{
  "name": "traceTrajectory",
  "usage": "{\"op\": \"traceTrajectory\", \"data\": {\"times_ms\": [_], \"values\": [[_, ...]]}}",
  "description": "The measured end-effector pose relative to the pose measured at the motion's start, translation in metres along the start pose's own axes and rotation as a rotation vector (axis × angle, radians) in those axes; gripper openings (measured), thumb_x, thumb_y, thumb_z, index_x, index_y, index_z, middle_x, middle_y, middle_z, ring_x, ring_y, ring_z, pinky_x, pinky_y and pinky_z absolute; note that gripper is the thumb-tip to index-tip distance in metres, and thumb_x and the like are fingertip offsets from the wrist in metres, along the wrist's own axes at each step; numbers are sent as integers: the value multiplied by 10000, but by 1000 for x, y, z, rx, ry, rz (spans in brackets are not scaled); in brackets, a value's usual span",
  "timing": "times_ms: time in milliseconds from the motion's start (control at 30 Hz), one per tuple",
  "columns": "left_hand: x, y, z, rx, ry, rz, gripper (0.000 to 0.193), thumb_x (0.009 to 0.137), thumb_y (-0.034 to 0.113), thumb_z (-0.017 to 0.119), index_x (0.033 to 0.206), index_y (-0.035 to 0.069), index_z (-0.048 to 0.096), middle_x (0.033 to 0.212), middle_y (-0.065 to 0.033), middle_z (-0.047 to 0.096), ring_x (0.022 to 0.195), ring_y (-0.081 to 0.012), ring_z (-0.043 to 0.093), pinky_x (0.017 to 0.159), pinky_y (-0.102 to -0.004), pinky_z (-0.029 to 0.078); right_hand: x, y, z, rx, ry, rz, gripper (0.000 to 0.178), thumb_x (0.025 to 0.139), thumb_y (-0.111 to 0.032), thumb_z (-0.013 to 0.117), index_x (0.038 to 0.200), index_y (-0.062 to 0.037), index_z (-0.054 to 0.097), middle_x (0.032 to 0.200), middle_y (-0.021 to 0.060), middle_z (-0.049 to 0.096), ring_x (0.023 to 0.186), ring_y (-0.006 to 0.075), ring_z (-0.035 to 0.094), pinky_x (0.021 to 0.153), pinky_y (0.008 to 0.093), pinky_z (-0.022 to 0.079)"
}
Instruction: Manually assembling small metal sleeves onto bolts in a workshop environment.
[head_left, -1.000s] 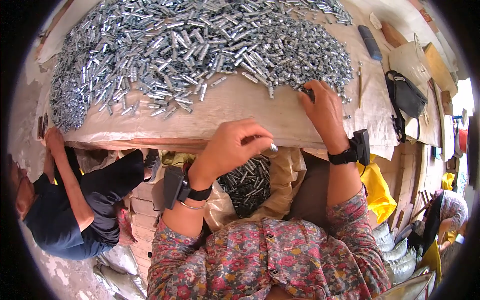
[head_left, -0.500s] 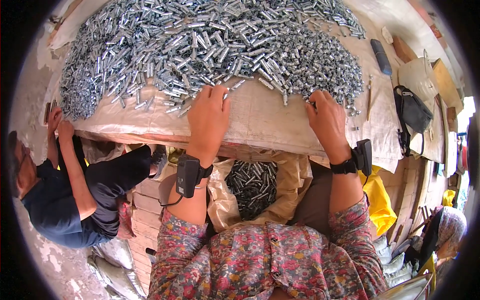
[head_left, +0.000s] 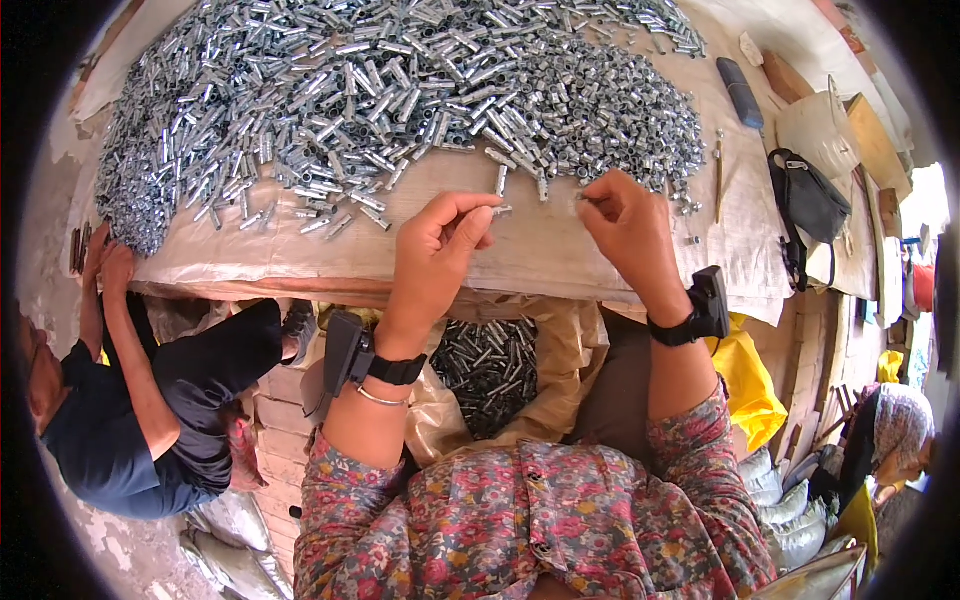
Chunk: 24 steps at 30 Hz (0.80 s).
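My left hand is over the cloth at the near edge of the metal heap. Its thumb and forefinger pinch a small silvery metal sleeve, whose end sticks out toward the right. Just beyond those fingertips lies another slotted sleeve. To the right, my right hand is closed in a pinch beside the pile of short metal pieces. Something small shows at its fingertips, too small to name. Long slotted sleeves are heaped across the middle and left of the table.
In front of my lap an open tan sack holds many metal sleeves. A black pouch, a dark case and a thin rod lie on the right. At the left, another person works at the table's corner.
My left hand has moved nearer and turned inward, now pinching a sleeve off the table. The right hand has drawn slightly left, its fingers pinched. The whole view has shifted a little.
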<state>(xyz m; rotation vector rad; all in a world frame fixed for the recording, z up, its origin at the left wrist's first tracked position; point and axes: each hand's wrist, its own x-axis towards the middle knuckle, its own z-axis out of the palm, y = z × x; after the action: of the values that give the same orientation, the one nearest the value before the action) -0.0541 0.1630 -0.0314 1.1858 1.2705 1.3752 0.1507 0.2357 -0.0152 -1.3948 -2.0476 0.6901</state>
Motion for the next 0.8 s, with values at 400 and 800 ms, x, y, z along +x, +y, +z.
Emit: {"op": "traceTrajectory", "data": {"times_ms": [400,800], "values": [[-9,4,13,-286,-36,-215,173,882,134,571,1001,13,603,802,-53,632,677,-89,589,634,-205,477,-19,-29,8,498,-266,21,176,801,-6,628,965,45,589,809,36,616,729,68,585,646,199,475],[-9,5,15,-263,-32,-180,150,874,111,580,976,4,604,783,-51,632,664,-92,594,618,-205,488,-20,-29,8,528,-230,26,170,782,-34,641,940,23,620,775,48,608,692,82,577,622,225,474]]}}
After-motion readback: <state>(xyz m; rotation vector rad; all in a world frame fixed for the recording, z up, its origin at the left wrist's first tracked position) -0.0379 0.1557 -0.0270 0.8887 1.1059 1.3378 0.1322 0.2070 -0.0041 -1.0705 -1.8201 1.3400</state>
